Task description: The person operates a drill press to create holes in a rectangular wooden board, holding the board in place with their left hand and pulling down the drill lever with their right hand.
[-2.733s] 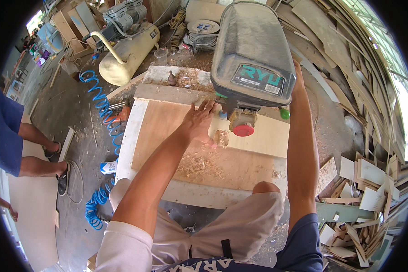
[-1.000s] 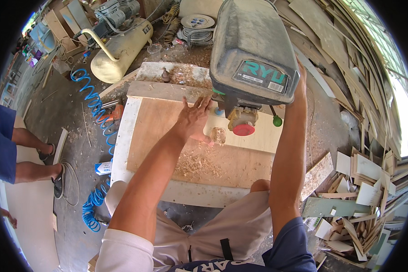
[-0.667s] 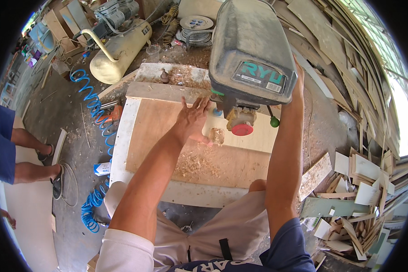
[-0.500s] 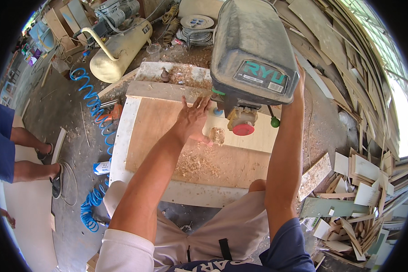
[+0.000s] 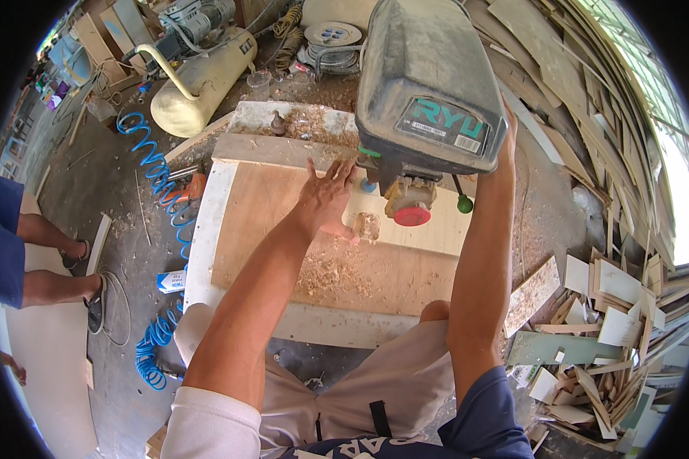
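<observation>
Pale board [image 5: 430, 239]: lies on a plywood panel [image 5: 249, 222] on the white-edged bench [image 5: 337, 330], below a machine head; clock directions run from its rounded recess [image 5: 368, 226].
Left hand [image 5: 328, 200]: at 10 o'clock, grip spread wide and flat over the board's end, closed round nothing; thumb just beside the recess.
Shavings [image 5: 329, 279]: loose at 7 o'clock, also inside the recess; best brushed away with the machine stopped, so the outline reads clearly.
Wooden strip [image 5: 256, 149]: runs from 10 o'clock towards 12; probably a good stop to press the board squarely against.
Machine head [image 5: 429, 84]: at 1 o'clock, it hides the cutter from this view; fingers seem best well clear of the spindle.
Right hand [image 5: 507, 136]: at 2 o'clock, beside the head and mostly behind it; I cannot tell how far its grip is closed, or on what.
Orange tool [image 5: 192, 191]: at 9 o'clock, on the floor.
Blue hose [image 5: 157, 172]: coils past it, a likely snag for feet.
Compressor [image 5: 199, 86]: past 10 o'clock.
Offcuts [image 5: 589, 363]: heaped at 4 o'clock, crowding that side.
Another person's legs [image 5: 57, 287]: just below 9 o'clock.
</observation>
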The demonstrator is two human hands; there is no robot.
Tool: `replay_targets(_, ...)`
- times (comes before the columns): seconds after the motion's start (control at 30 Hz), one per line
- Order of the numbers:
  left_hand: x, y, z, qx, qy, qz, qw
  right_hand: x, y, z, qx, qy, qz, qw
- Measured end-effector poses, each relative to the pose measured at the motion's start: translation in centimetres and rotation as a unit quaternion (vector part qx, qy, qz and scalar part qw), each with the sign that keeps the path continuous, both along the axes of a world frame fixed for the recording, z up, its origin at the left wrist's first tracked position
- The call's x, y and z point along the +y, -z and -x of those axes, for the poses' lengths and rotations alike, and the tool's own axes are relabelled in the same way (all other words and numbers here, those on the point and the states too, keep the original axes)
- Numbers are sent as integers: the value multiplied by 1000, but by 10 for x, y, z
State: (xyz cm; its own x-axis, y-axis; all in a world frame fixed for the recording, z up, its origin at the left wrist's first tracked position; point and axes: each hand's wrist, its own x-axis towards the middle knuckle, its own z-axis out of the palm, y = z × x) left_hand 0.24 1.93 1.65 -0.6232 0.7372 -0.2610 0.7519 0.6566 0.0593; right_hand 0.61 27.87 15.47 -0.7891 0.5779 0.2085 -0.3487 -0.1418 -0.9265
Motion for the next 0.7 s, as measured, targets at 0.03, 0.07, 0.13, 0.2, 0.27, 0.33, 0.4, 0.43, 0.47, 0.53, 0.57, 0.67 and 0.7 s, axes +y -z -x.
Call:
replay_targets(0.03,-1,0,0,-1,-1,-1,1000,-1,0,0,8,-5,-2,1000)
replay_targets(0.07,-1,1,0,1,-1,-2,1000,-2,-1,0,6,-5,8,1000)
replay_targets(0.13,-1,2,0,3,0,-6,1000,-4,-2,-1,2,-4,24,1000)
replay_targets(0.2,-1,2,-1,2,-2,-4,1000,1,4,4,2,7,24,1000)
replay_targets(0.27,0,0,-1,2,-4,-5,1000,3,6,6,2,6,28,1000)
replay_targets(0.33,0,0,-2,2,-6,-8,1000,5,7,6,3,-7,36,999)
replay_targets(0.4,-1,2,-1,3,-5,-14,1000,4,7,7,-7,-7,46,999)
replay_targets(0.43,-1,3,-1,4,-4,-17,1000,2,5,6,-12,-7,51,999)
replay_targets(0.47,-1,4,-1,2,-4,-21,1000,-1,4,4,-8,-3,39,999)
replay_targets(0.53,-2,4,-1,-1,-3,-26,1000,-7,2,-1,3,4,16,1000)
replay_targets(0.57,-3,3,-1,1,-4,-23,1000,-8,3,0,9,-2,21,1000)
replay_targets(0.67,-1,4,-1,3,0,-16,1000,1,11,6,29,-15,15,999)
replay_targets(0.7,1,4,0,4,1,-13,1000,8,16,10,37,-18,2,999)
